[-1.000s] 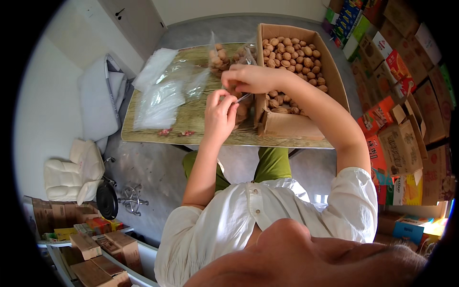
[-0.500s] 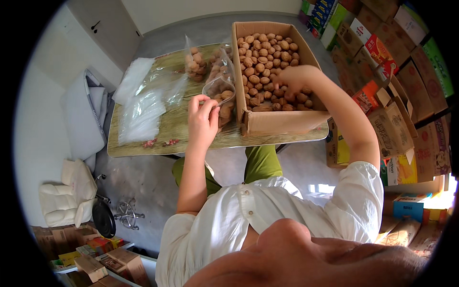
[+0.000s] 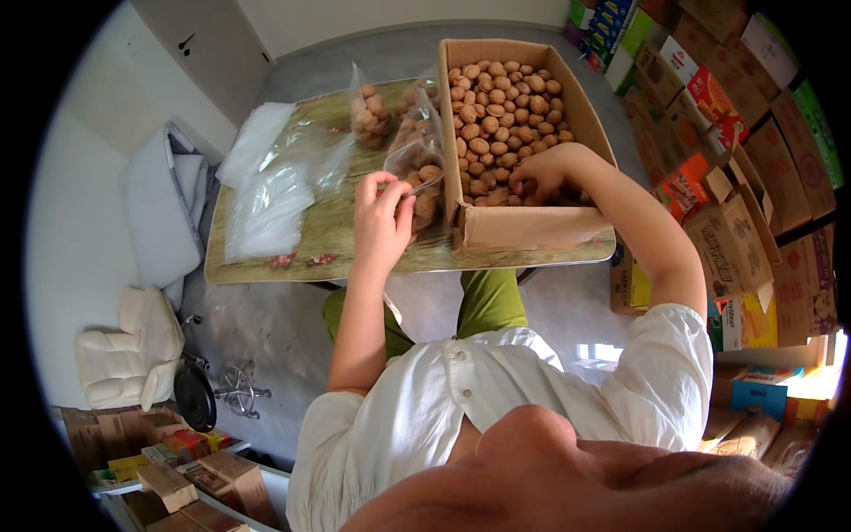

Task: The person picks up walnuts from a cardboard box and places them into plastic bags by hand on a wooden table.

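Observation:
My left hand (image 3: 385,213) pinches the rim of a clear plastic bag (image 3: 427,188) with walnuts inside, holding its mouth open beside the cardboard box. My right hand (image 3: 548,170) reaches over the right wall of the cardboard box (image 3: 523,232), its fingers curled down among the loose walnuts (image 3: 496,105); the fingertips are partly hidden. Beyond the held bag, further walnut-filled bags (image 3: 370,117) stand upright on the table.
Stacks of flat clear bags (image 3: 271,208) lie on the left of the wood-patterned table (image 3: 355,259). A white chair (image 3: 133,350) and a grey folded item (image 3: 164,208) are at the left. Cartons (image 3: 729,244) are piled along the right side.
My right hand has moved lower and toward the near end of the box, its fingers now curled among the walnuts. My left hand keeps its hold on the bag's rim.

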### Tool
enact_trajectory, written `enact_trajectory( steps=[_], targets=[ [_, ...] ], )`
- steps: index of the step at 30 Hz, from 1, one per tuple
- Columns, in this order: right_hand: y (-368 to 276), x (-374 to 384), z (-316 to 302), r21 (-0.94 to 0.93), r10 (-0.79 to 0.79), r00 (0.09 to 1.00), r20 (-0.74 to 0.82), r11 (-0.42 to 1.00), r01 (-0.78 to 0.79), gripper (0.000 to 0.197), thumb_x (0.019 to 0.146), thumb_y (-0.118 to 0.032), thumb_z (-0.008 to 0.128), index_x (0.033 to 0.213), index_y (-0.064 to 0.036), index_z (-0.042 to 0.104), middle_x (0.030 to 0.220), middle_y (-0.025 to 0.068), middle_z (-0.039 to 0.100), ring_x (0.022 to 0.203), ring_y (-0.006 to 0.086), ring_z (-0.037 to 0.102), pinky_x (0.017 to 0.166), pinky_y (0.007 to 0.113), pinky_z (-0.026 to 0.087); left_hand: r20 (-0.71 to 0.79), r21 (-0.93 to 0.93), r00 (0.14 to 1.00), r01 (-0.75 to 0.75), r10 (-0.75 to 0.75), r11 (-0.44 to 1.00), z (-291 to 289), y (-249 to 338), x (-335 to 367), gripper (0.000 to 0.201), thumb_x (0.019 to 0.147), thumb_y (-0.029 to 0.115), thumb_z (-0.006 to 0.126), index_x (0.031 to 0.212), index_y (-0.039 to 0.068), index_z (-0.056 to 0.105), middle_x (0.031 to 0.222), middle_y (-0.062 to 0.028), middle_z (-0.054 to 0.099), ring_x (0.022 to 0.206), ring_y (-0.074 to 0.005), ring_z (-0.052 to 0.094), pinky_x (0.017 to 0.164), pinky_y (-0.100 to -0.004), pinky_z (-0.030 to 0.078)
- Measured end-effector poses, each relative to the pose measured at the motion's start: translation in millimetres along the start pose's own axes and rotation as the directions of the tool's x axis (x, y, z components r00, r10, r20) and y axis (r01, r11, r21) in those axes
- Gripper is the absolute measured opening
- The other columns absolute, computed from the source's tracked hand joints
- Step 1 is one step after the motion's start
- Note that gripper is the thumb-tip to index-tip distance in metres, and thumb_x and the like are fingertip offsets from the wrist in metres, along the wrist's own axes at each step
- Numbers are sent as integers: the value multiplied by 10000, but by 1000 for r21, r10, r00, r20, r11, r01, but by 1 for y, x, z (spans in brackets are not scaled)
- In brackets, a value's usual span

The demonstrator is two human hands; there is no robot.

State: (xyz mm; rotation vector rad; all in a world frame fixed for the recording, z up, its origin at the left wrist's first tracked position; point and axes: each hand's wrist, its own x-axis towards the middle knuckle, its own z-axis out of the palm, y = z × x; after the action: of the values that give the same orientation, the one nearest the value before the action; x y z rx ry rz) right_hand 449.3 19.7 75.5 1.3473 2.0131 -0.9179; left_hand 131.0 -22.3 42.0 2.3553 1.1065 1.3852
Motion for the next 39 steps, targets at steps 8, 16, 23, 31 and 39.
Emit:
enact_trajectory(
  steps=[8,16,23,31,39],
  targets=[
    [-14,-12,-4,69,128,991,22,989,-130,464,751,-107,675,1201,-78,571,965,96,677,776,215,657,622,334,540,-12,5,1000,21,-21,1000,-5,-2,2,101,815,26,667,905,28,623,1025,-121,545,951,-305,560,796,-383,466],
    [-68,-48,-54,209,-307,649,-696,778,592,250,825,10,560,1072,-27,547,759,22,591,612,102,565,524,249,469,24,-66,1000,-5,7,998,-7,0,8,100,784,-25,627,866,20,592,905,-115,575,835,-325,584,712,-401,478],
    [-141,27,-67,-227,-542,415,-731,766,601,227,774,-12,618,994,-12,563,791,110,641,893,269,600,772,370,482,38,-66,999,17,-14,998,-10,0,4,95,802,-22,613,885,18,589,916,-105,568,811,-287,582,698,-337,475],
    [-174,21,-62,-198,-452,625,-637,879,434,290,808,-65,618,1086,16,629,948,160,676,894,334,641,784,390,500,-87,-373,981,130,-174,919,-21,-35,-6,50,869,-17,574,905,11,554,944,-100,535,857,-230,546,750,-325,453],
    [-227,42,47,33,0,40,-999,600,799,594,875,-158,629,1376,42,381,1343,241,456,1233,346,488,1037,395,393,40,-975,863,144,-504,170,-30,-89,-24,42,982,136,512,1017,130,534,1459,-74,370,1270,-315,484,1025,-495,391]
  ],
)
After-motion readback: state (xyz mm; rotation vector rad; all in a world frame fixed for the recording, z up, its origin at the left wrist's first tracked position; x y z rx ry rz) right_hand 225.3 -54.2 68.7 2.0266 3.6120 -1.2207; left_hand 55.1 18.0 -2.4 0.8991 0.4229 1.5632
